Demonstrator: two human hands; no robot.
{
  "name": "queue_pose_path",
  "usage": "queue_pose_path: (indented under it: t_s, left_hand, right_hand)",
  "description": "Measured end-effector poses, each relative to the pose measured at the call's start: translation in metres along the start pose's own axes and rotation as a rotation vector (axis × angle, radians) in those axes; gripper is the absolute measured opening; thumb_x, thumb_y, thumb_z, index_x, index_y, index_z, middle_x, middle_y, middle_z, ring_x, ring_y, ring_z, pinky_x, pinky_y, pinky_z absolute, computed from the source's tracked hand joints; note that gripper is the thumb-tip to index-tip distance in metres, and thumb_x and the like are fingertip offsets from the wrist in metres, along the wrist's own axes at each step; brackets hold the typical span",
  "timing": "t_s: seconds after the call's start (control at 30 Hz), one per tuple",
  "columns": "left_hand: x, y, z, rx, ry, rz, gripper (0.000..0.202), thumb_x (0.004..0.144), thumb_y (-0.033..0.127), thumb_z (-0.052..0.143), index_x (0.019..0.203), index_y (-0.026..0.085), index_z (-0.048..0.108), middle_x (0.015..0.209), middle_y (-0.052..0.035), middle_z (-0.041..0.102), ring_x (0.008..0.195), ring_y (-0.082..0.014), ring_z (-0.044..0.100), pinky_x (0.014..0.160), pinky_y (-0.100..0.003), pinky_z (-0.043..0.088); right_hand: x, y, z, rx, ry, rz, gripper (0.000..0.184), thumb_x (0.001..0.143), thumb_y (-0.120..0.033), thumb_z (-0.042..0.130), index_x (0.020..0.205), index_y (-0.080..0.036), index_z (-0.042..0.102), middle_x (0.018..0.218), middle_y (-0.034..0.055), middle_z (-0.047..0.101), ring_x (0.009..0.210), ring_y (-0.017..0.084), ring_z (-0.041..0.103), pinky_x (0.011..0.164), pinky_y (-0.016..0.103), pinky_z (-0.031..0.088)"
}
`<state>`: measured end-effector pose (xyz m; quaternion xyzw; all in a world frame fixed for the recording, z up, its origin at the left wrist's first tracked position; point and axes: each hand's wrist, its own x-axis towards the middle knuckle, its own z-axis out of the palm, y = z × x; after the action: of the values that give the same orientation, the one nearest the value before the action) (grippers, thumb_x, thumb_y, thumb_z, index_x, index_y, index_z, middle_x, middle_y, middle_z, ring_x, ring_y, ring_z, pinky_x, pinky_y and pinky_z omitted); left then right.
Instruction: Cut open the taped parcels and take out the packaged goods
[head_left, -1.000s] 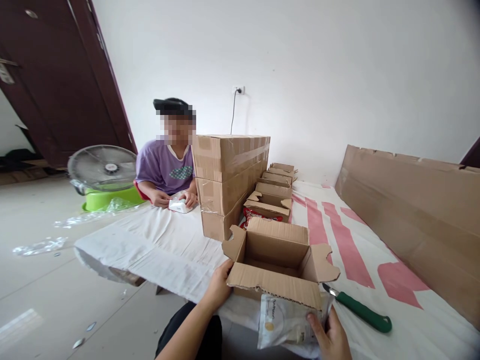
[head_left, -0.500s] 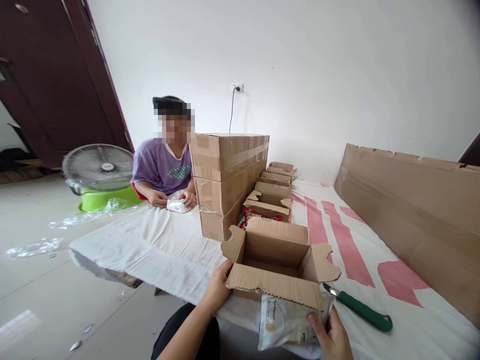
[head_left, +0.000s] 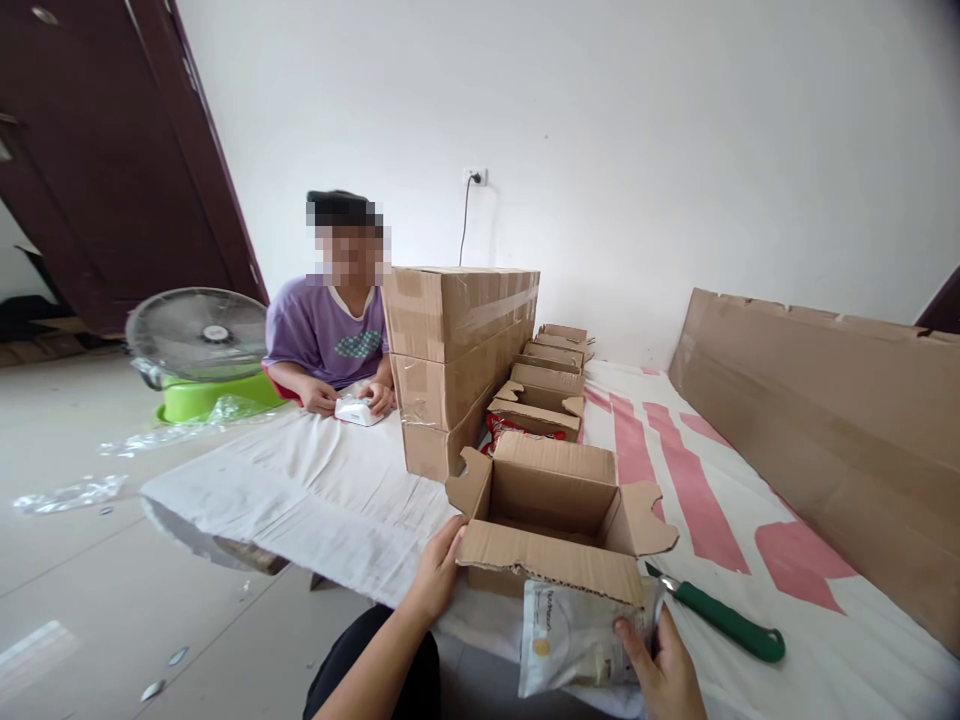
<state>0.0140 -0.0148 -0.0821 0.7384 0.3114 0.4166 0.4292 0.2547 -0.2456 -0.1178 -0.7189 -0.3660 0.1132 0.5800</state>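
Note:
An open cardboard box (head_left: 555,520) with its flaps spread stands on the white cloth in front of me. My left hand (head_left: 435,575) grips its near left corner, fingers curled on the front flap. My right hand (head_left: 664,670) holds a white plastic pouch (head_left: 574,640) with a yellow dot just below the box's front flap, thumb pressed on the pouch. A green-handled knife (head_left: 724,620) lies on the cloth to the right of the box.
Taped cartons (head_left: 457,350) are stacked beyond the box, with several small open boxes (head_left: 547,385) beside them. A person in a purple shirt (head_left: 326,335) sits across, handling a white item (head_left: 356,410). Flat cardboard (head_left: 825,420) leans at right. A fan (head_left: 199,335) stands at left.
The open box has shifted slightly toward me and the pouch sits a little higher against its front flap. Both hands keep their grips.

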Motion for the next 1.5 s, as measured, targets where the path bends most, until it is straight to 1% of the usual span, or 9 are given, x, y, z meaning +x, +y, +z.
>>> queue_pose_path:
  t_s: [0.17, 0.37, 0.53, 0.67, 0.8, 0.9, 1.03, 1.23, 1.5]
  left_hand:
    - [-0.002, -0.014, 0.002, -0.103, 0.005, 0.058, 0.063, 0.080, 0.064, 0.055, 0.124, 0.019, 0.059, 0.127, -0.0149, 0.064, 0.123, -0.0362, 0.054, 0.106, -0.048, 0.042]
    - [0.003, -0.013, 0.011, 0.025, 0.169, -0.021, 0.067, 0.075, 0.037, 0.069, 0.136, 0.024, 0.044, 0.134, -0.0124, 0.057, 0.127, -0.0326, 0.052, 0.103, -0.050, 0.043]
    - [0.011, -0.020, 0.012, -0.090, 0.306, -0.127, 0.049, 0.075, 0.036, 0.063, 0.121, 0.021, 0.053, 0.116, -0.0117, 0.060, 0.104, -0.0271, 0.062, 0.086, -0.043, 0.051]
    - [0.007, -0.020, 0.009, -0.071, 0.358, -0.136, 0.032, 0.075, 0.037, 0.066, 0.100, 0.020, 0.055, 0.088, -0.0016, 0.059, 0.071, -0.0173, 0.059, 0.068, -0.032, 0.049]
    - [-0.004, -0.008, 0.008, -0.089, 0.295, -0.091, 0.022, 0.083, 0.041, 0.059, 0.077, 0.021, 0.050, 0.064, 0.0033, 0.053, 0.060, -0.0154, 0.053, 0.060, -0.027, 0.044]
    - [-0.006, 0.007, 0.011, -0.107, 0.110, -0.029, 0.018, 0.085, 0.037, 0.055, 0.079, 0.020, 0.058, 0.073, -0.0024, 0.064, 0.071, -0.0188, 0.061, 0.070, -0.030, 0.049]
    - [0.011, 0.017, 0.021, -0.111, -0.169, -0.036, 0.012, 0.081, 0.028, 0.056, 0.085, 0.019, 0.065, 0.087, -0.0058, 0.070, 0.083, -0.0212, 0.064, 0.080, -0.032, 0.049]
    - [0.053, 0.001, 0.038, -0.037, 0.036, -0.152, 0.014, 0.079, 0.034, 0.056, 0.082, 0.020, 0.053, 0.070, -0.0004, 0.060, 0.067, -0.0163, 0.058, 0.062, -0.027, 0.043]
    - [0.074, 0.004, 0.048, 0.186, 0.175, -0.138, 0.024, 0.071, 0.031, 0.066, 0.081, 0.023, 0.045, 0.073, 0.0013, 0.060, 0.067, -0.0180, 0.053, 0.063, -0.029, 0.037]
  right_hand:
    - [0.017, -0.017, 0.006, -0.095, -0.090, 0.063, 0.067, 0.074, -0.067, 0.062, 0.122, -0.021, 0.059, 0.118, 0.0118, 0.069, 0.120, 0.033, 0.058, 0.099, 0.039, 0.046]
    - [0.054, -0.046, 0.044, -0.202, -0.335, 0.084, 0.050, 0.076, -0.062, 0.056, 0.102, -0.020, 0.065, 0.096, 0.0128, 0.074, 0.095, 0.034, 0.067, 0.086, 0.044, 0.047]
    - [0.091, -0.050, 0.073, -0.117, -0.506, 0.079, 0.044, 0.068, -0.055, 0.069, 0.095, -0.020, 0.069, 0.095, 0.0100, 0.076, 0.093, 0.032, 0.068, 0.082, 0.042, 0.049]
    - [0.097, -0.045, 0.072, -0.011, -0.586, 0.033, 0.045, 0.070, -0.059, 0.068, 0.091, -0.019, 0.070, 0.088, 0.0056, 0.076, 0.086, 0.029, 0.068, 0.077, 0.037, 0.051]
    - [0.087, -0.044, 0.065, 0.189, -0.516, -0.043, 0.049, 0.077, -0.061, 0.064, 0.099, -0.018, 0.070, 0.096, 0.0077, 0.074, 0.095, 0.030, 0.066, 0.083, 0.038, 0.051]
    - [0.086, -0.045, 0.066, 0.366, -0.400, -0.049, 0.049, 0.074, -0.059, 0.071, 0.101, -0.019, 0.070, 0.099, 0.0095, 0.074, 0.097, 0.031, 0.066, 0.086, 0.040, 0.052]
    - [0.093, -0.041, 0.065, 0.371, -0.232, 0.014, 0.051, 0.072, -0.061, 0.071, 0.104, -0.021, 0.067, 0.105, 0.0080, 0.073, 0.103, 0.031, 0.064, 0.090, 0.040, 0.050]
    - [0.095, -0.032, 0.063, 0.156, -0.154, 0.069, 0.047, 0.077, -0.065, 0.063, 0.094, -0.021, 0.063, 0.090, 0.0042, 0.070, 0.090, 0.026, 0.063, 0.078, 0.034, 0.048]
    - [0.103, -0.026, 0.075, 0.075, -0.140, 0.021, 0.049, 0.078, -0.069, 0.056, 0.090, -0.021, 0.060, 0.083, 0.0042, 0.069, 0.083, 0.025, 0.063, 0.075, 0.033, 0.047]
